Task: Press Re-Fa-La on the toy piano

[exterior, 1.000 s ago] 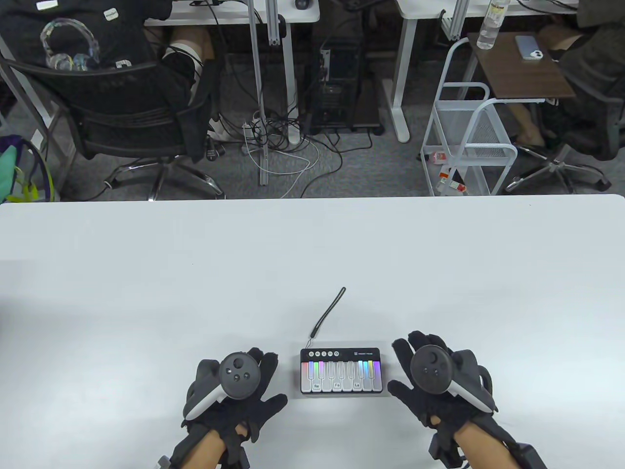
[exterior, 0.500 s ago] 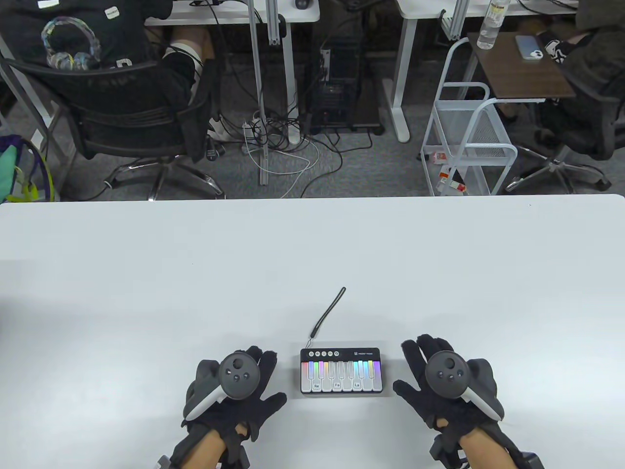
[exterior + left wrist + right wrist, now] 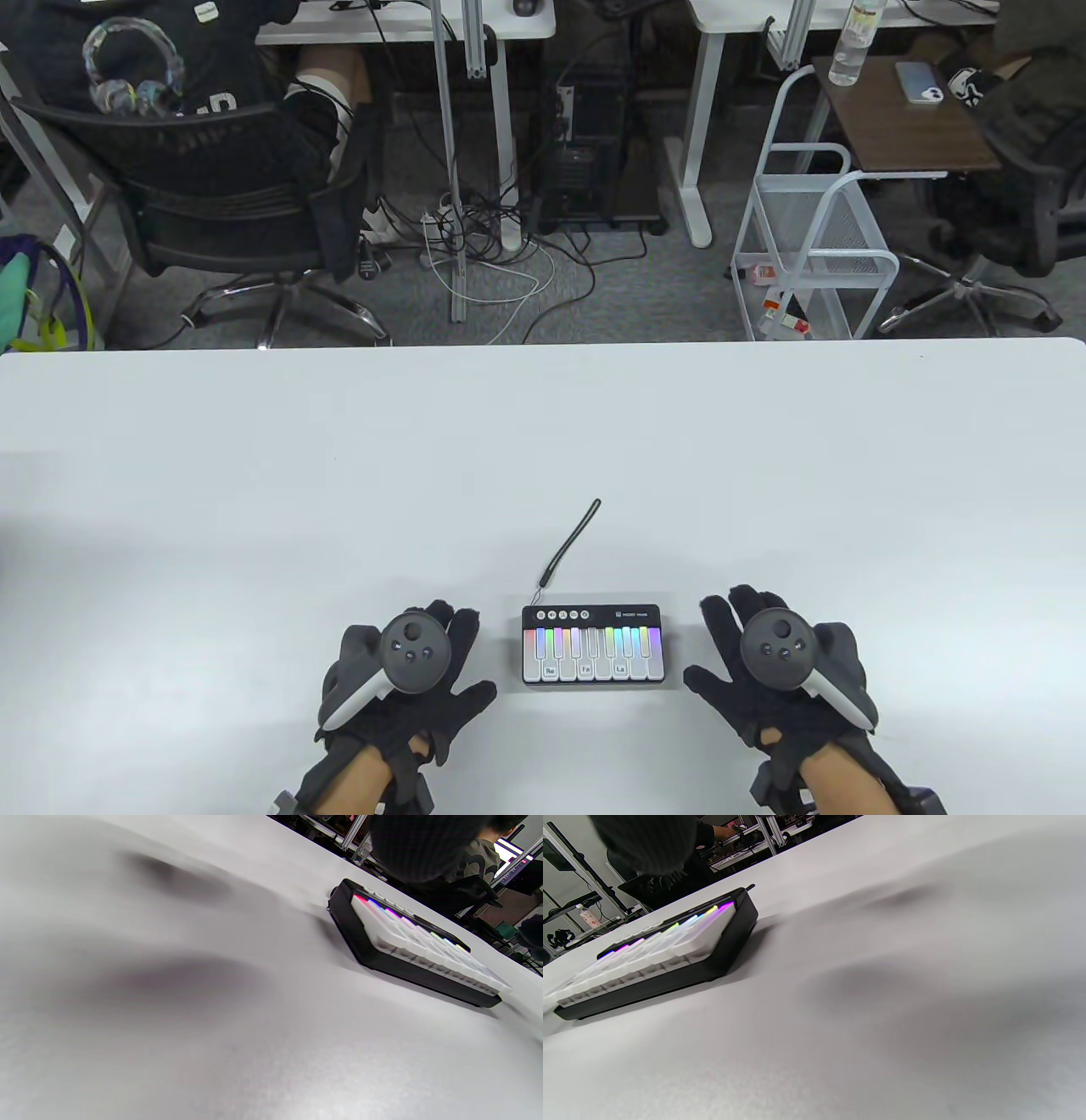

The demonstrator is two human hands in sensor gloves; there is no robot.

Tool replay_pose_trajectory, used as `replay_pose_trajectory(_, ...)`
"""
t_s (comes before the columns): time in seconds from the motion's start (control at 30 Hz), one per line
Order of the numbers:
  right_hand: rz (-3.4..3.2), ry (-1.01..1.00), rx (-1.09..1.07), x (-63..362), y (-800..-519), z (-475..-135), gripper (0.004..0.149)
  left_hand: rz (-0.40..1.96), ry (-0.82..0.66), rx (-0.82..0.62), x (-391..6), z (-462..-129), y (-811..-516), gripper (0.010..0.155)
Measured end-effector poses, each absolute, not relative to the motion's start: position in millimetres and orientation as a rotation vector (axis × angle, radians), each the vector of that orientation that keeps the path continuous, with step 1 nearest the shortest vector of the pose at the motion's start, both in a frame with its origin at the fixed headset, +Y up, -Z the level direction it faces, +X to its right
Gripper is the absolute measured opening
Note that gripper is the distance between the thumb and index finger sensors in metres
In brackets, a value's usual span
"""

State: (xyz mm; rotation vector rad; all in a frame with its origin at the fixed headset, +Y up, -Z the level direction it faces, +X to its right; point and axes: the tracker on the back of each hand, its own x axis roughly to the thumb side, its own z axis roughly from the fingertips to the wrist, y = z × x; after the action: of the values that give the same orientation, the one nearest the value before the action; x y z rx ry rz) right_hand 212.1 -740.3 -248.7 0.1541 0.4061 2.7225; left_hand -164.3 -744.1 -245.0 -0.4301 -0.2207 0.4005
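Bare table [image 3: 543, 441] around toy piano [image 3: 592, 647], strap [image 3: 570, 545] seemingly behind

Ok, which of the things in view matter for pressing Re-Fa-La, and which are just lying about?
For the job:
toy piano, with its labelled Re key, Fa key and La key
left hand and right hand, both flat on the table beside it

Just lying about:
piano's wrist strap
water bottle and phone on the side table behind

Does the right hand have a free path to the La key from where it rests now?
Probably yes. The right hand lies spread on the table just right of the toy piano, and nothing stands between it and the La key.
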Motion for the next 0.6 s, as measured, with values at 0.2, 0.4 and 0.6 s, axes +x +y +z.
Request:
replay_pose_trajectory(0.2,2.714,0.415,0.147,212.4,-740.2,-248.7,0.080,0.402,-0.221,-0.432,-164.5,-245.3,-744.3,0.085)
replay_pose_trajectory(0.4,2.719,0.425,0.149,211.3,-739.7,-247.9,0.080,0.400,-0.223,-0.435,-164.3,-245.3,-744.3,0.085)
replay_pose_trajectory(0.6,2.718,0.430,0.145,211.1,-739.6,-247.6,0.080,0.400,-0.223,-0.434,-164.3,-245.3,-744.3,0.085)
